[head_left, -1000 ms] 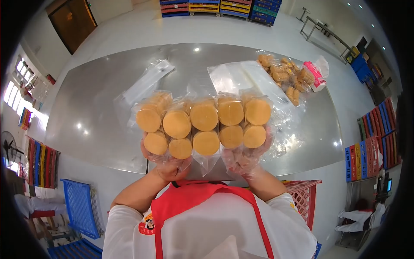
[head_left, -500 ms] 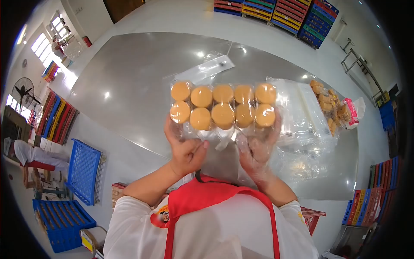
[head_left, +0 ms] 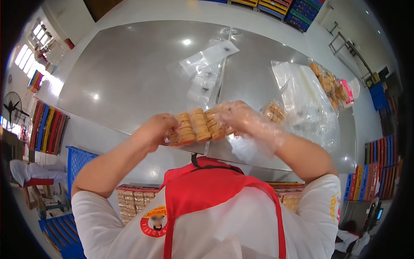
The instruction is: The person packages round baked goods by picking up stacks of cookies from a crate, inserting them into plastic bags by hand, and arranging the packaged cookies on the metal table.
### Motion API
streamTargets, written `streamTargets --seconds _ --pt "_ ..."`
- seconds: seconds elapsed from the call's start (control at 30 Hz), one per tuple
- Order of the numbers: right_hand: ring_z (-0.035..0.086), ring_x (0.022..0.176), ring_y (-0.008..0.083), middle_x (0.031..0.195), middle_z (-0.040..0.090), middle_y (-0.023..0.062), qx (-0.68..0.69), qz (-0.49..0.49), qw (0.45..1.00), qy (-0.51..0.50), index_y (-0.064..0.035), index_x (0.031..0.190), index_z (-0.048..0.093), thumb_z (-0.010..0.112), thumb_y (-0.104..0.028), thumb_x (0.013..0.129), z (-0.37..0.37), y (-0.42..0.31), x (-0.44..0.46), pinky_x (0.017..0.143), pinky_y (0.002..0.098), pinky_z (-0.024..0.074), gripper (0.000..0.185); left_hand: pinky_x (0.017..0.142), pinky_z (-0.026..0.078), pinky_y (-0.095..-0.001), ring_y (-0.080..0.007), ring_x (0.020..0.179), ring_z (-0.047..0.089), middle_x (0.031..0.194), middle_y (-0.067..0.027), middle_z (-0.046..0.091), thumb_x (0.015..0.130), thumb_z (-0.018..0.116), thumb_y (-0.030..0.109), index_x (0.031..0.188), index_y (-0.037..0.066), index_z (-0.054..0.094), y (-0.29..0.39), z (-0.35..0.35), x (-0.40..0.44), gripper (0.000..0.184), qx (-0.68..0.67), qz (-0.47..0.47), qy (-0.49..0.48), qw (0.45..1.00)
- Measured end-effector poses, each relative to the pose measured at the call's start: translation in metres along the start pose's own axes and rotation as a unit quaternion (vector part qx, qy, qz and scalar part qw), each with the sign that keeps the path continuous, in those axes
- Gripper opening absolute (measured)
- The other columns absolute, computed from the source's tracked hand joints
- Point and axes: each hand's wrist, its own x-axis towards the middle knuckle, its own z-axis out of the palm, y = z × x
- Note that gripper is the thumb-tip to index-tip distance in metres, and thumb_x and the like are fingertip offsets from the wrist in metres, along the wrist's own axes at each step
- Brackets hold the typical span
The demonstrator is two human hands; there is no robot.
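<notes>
Above the metal table (head_left: pixel 142 64), wrapped biscuits (head_left: pixel 199 125) lie between both hands.

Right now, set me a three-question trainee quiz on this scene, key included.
1. Pick one. The person's left hand grips:
(a) a blue plastic crate
(b) rows of golden-brown baked pieces in clear plastic
(c) a white cloth
2. True or false: the pink-and-white packet is near the right-hand edge of the grey metal table.
3. Fill in one word: the clear plastic glove is on the ____ hand.

Key: 1, b; 2, true; 3, right.
</notes>
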Motion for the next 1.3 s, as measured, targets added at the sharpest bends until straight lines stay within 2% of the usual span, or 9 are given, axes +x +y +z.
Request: streamTargets --seconds 0.13,0.3,0.43,0.53,0.67,0.77,0.87,1.07,1.3 --pt "0.061 0.105 0.0264 0.132 0.054 0.0130 0.214 0.053 0.963 -0.155 -0.0096 0.122 0.057 0.060 -0.042 0.094 -0.016 0.036 0.044 0.088 0.0396 0.0541 0.043 0.070 0.052 -0.0493 -0.0357 0.092 0.055 0.117 -0.0185 0.045 0.085 0.062 0.025 0.120 0.007 0.056 0.023 -0.009 0.038 0.039 -0.016 -0.135 -0.018 0.991" --pt "0.045 0.127 0.0344 0.154 0.031 0.0212 0.193 -0.021 0.978 -0.071 -0.0179 0.157 0.017 0.069 -0.062 0.078 -0.022 0.049 0.052 0.072 0.0391 0.0532 0.104 0.084 0.051 -0.0457 -0.0352 0.102 0.053 0.128 -0.0210 0.042 0.081 0.063 0.019 0.143 0.010 0.036 0.011 -0.030 0.051 0.068 -0.083 0.015 -0.062 0.995" --pt "0.052 0.118 0.0238 0.145 0.046 0.0168 0.402 -0.150 0.903 0.025 -0.0167 0.159 0.009 0.076 -0.043 0.079 0.021 0.114 0.051 0.079 0.0266 0.0481 0.108 0.097 0.046 -0.0370 -0.0282 0.113 0.050 0.135 -0.0177 0.041 0.069 0.064 0.000 0.148 0.010 0.029 -0.056 -0.051 0.086 0.087 -0.083 0.226 -0.078 0.967" --pt "0.049 0.123 0.0255 0.141 0.049 0.0168 0.560 -0.194 0.804 0.053 -0.0132 0.158 0.014 0.077 -0.022 0.077 0.065 0.160 0.061 0.094 0.0307 0.0454 0.102 0.094 0.046 -0.0353 -0.0233 0.112 0.050 0.132 -0.0142 0.047 0.064 0.060 -0.007 0.148 0.005 0.029 -0.082 -0.047 0.093 0.090 -0.010 0.311 -0.057 0.949" --pt "0.044 0.134 0.0337 0.144 0.046 0.0226 0.162 -0.184 0.950 0.194 -0.0037 0.155 0.018 0.069 -0.004 0.074 0.090 0.144 0.055 0.109 0.0379 0.0370 0.096 0.106 0.040 -0.0409 -0.0350 0.134 0.042 0.147 -0.0204 0.040 0.072 0.069 -0.004 0.148 -0.001 0.028 -0.092 -0.039 0.097 0.086 0.452 0.435 0.141 0.766" --pt "0.051 0.128 0.0311 0.137 0.054 0.0207 0.180 -0.222 0.930 0.230 -0.0021 0.153 0.023 0.065 -0.007 0.083 0.099 0.134 0.065 0.107 0.0368 0.0387 0.082 0.104 0.043 -0.0417 -0.0412 0.129 0.048 0.141 -0.0251 0.047 0.074 0.074 0.001 0.148 -0.002 0.027 -0.099 -0.031 0.103 0.087 0.307 0.376 0.124 0.865" --pt "0.057 0.121 0.0272 0.130 0.059 0.0184 0.346 -0.243 0.871 0.248 -0.0013 0.150 0.030 0.060 -0.015 0.093 0.106 0.126 0.063 0.103 0.0354 0.0424 0.066 0.095 0.049 -0.0368 -0.0342 0.110 0.063 0.122 -0.0200 0.062 0.074 0.078 0.006 0.145 -0.003 0.037 -0.080 -0.029 0.097 0.083 0.259 0.372 0.108 0.885" --pt "0.057 0.110 0.0162 0.118 0.062 0.0113 0.285 -0.092 0.926 0.230 0.0038 0.134 0.052 0.053 -0.042 0.101 0.055 0.089 0.018 0.096 0.0296 0.0456 0.057 0.079 0.049 -0.0262 -0.0116 0.083 0.058 0.098 -0.0083 0.067 0.070 0.085 0.019 0.131 -0.008 0.054 -0.033 -0.019 0.053 0.074 0.096 0.276 0.010 0.956" --pt "0.059 0.092 0.0141 0.104 0.065 0.0076 0.324 -0.011 0.901 0.289 0.0007 0.125 0.060 0.050 -0.048 0.101 0.043 0.031 -0.031 0.079 0.0274 0.0486 0.055 0.079 0.049 -0.0285 -0.0185 0.083 0.056 0.101 -0.0110 0.063 0.062 0.089 0.024 0.136 -0.007 0.048 -0.005 -0.023 0.006 0.090 0.250 0.402 0.012 0.881"
